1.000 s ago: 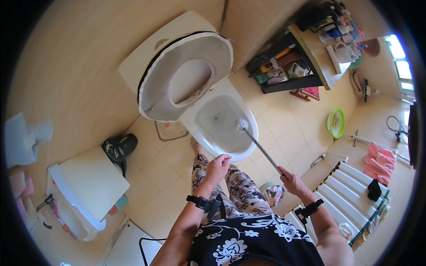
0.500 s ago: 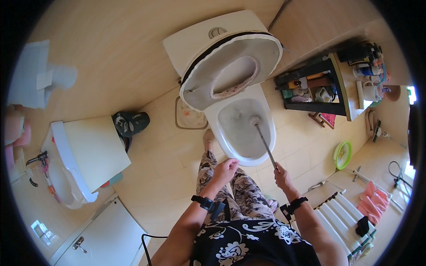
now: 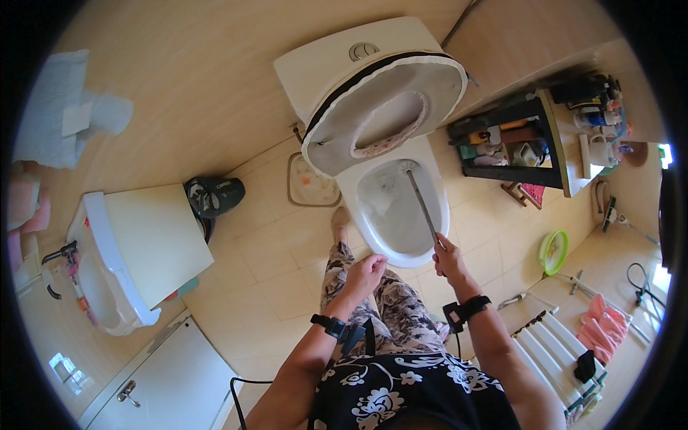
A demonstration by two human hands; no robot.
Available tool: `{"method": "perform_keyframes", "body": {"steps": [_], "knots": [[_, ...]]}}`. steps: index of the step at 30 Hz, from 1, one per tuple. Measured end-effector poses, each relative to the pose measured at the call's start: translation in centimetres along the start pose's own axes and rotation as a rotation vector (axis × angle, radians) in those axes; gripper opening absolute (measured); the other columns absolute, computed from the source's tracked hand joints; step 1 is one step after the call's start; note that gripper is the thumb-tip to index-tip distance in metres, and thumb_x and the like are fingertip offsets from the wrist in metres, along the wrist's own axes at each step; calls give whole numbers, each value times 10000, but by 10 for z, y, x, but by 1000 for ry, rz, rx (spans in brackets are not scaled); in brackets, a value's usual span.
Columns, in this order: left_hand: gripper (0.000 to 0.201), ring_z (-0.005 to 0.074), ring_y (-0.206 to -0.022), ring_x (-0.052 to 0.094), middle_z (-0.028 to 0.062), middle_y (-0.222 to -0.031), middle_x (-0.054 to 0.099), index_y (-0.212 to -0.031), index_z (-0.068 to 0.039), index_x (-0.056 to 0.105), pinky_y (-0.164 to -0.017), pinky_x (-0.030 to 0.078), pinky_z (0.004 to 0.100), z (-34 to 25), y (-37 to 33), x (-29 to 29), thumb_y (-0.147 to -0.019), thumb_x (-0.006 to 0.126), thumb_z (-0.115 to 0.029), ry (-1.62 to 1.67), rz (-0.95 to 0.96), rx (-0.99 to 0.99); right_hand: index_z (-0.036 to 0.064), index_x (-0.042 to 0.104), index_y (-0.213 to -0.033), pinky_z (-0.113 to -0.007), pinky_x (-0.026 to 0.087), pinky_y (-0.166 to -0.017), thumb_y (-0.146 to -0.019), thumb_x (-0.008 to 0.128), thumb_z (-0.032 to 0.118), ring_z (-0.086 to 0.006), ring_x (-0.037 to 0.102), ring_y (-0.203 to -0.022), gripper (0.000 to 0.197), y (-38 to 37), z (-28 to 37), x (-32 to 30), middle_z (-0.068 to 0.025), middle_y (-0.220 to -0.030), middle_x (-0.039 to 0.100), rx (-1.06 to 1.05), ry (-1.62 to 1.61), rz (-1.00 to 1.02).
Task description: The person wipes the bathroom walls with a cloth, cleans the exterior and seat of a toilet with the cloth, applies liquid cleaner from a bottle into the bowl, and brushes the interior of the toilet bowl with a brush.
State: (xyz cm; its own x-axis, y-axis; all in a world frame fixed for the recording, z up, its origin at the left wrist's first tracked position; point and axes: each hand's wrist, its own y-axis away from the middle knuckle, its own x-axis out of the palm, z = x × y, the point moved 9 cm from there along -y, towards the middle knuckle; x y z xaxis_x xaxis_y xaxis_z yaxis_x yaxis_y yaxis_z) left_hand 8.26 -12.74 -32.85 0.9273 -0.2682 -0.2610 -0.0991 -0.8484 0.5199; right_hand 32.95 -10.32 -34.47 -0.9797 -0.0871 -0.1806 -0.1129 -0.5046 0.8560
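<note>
My right hand [image 3: 448, 258] grips the grey handle of a toilet brush [image 3: 423, 202] at the bowl's right front rim. The brush's pale head rests against the inner wall at the back of the white toilet bowl [image 3: 441, 215]. Foamy water lies below it. Near the front rim, my left hand [image 3: 367, 275] is closed in a loose fist, with nothing seen in it. The toilet lid [image 3: 335, 137] and the seat with a fabric cover [image 3: 424, 115] stand raised against the cistern [image 3: 315, 64].
Left of the toilet is a lined waste bin [image 3: 290, 193]. A dark cap [image 3: 215, 196] hangs by the washbasin cabinet [image 3: 158, 240]. To the right stand a crowded shelf [image 3: 566, 150], a small stool [image 3: 517, 193] and a green basin [image 3: 546, 254]. A white door [image 3: 172, 380] is lower left.
My right hand has moved forward and slightly left. The brush head has gone from the bowl's right side to its back wall. My left hand has stayed near the front rim.
</note>
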Motion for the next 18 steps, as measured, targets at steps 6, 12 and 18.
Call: {"method": "perform_keyframes", "body": {"steps": [6, 12, 18], "knots": [[222, 166, -752, 675, 99, -866, 713, -1092, -34, 657, -690, 537, 284, -2, 2, -3, -928, 596, -172, 11, 15, 11, 104, 476, -1412, -251, 361, -384, -962, 467, 204, -91, 441, -449, 461, 10, 0, 35, 7, -635, 476, -46, 298, 256], [204, 203, -789, 697, 108, -882, 720, -1066, -63, 667, -710, 550, 301, -3, 0, 1, -916, 614, -190, 9, 19, 4, 93, 383, -1453, -256, 303, -370, -996, 461, 195, -85, 346, -416, 475, -8, -16, 18, -24, -681, 492, 89, -459, 74], [233, 206, -767, 685, 134, -890, 715, -1096, -50, 666, -705, 534, 297, -5, -4, -10, -922, 611, -195, 24, 23, -52, 112, 335, -1477, -251, 307, -388, -982, 486, 160, -88, 347, -436, 521, -12, 6, 37, -17, -677, 470, 147, -483, 126]]}}
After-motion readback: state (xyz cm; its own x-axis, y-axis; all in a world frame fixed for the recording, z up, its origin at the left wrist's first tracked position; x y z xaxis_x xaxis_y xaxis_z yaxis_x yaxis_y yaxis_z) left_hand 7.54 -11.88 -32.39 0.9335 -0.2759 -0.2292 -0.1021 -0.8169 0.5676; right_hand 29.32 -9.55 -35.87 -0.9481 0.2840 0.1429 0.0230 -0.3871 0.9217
